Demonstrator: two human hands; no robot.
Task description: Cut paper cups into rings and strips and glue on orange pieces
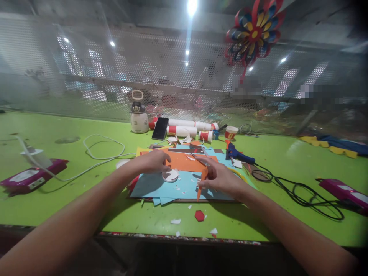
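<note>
My left hand is just above and behind a small white disc, its fingers apart and holding nothing. The disc lies on light blue paper. My right hand is closed around an orange pen-like tool, whose tip points down to the blue paper. Scissors show at the fingers of the same hand; whether they are gripped too is hard to tell. Orange paper lies behind the disc, and small white scraps are scattered on the blue sheet.
A blue glue gun with a black cable lies right of the papers. Behind them are a phone, a bottle, paper cups and white rolls. Purple power strips lie at both sides; a red hexagon is near the front edge.
</note>
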